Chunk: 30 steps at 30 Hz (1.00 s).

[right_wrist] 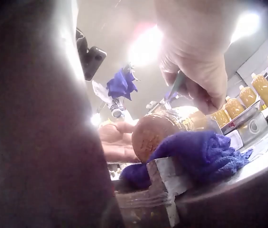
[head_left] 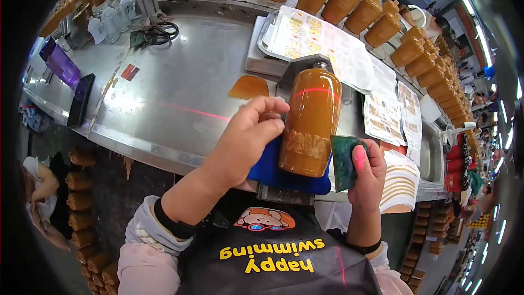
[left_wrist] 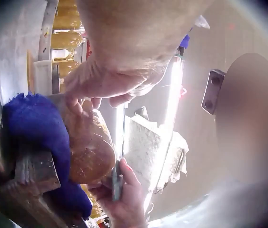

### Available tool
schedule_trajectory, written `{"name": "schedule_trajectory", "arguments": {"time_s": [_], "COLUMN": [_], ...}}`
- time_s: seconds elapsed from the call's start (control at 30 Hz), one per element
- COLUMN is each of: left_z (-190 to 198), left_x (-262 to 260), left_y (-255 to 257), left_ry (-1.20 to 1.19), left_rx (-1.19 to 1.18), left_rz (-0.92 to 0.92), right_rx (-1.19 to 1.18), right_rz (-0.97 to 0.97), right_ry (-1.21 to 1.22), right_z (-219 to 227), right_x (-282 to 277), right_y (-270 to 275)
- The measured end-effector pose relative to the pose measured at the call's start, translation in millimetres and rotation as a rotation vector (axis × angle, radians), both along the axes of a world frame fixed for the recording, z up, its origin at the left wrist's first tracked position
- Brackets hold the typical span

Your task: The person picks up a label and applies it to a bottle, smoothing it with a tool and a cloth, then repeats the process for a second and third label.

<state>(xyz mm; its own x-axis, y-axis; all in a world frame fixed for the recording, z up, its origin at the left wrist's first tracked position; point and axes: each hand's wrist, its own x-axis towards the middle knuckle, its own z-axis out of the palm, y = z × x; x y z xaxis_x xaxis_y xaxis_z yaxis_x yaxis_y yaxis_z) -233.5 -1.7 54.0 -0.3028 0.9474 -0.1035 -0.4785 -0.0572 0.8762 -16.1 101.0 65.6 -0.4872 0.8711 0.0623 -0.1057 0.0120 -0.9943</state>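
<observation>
Bottle [head_left: 310, 125], brown and glossy, lies on the blue cloth [head_left: 262, 165] at the near edge of the bench [head_left: 158, 98], base toward the person, neck end at a dark angular rest [head_left: 292, 76]. Raised relief near the base, pattern too small to read. Red line crosses the upper body. Underside hidden.

Right hand [head_left: 367, 177]: thumb and fingers pinch a green sheet [head_left: 343, 163], just beside the bottle's lower right side. Left hand [head_left: 240, 142]: fingers loosely bent, thumb near them, at the bottle's left side; can't tell from the head view if the tips touch. Left wrist view has its fingertips over the bottle, partly blocked by the hand itself. Right wrist view: large dark blur cuts off the left part.
</observation>
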Motion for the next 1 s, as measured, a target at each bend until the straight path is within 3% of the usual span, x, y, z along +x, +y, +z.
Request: {"name": "schedule_trajectory", "arguments": {"time_s": [0.07, 0.17, 0.27, 0.47, 0.67, 0.77, 1.0], "left_z": [-6, 13, 14, 3, 19, 10, 17], "left_x": [3, 3, 1, 0, -3, 1, 1], "left_y": [-1, -3, -2, 3, 0, 1, 2], "left_ry": [0.156, -0.102, -0.137, -0.025, -0.146, -0.054, -0.073], "left_rx": [-0.007, 0.012, 0.014, 0.026, -0.006, -0.022, 0.008], "left_rz": [-0.021, -0.058, -0.015, -0.034, -0.072, 0.008, -0.044], "right_rx": [-0.001, -0.011, -0.015, -0.039, -0.052, -0.052, -0.063], "right_rz": [0.016, 0.014, 0.018, -0.014, -0.011, -0.003, -0.006], "right_ry": [0.015, 0.024, 0.049, 0.036, 0.063, 0.074, 0.08], "right_z": [2, 0, 2, -1, -6, -8, -12], "right_x": [-1, 1, 3, 7, 11, 13, 15], "right_y": [-1, -1, -2, -1, 1, 2, 2]}}
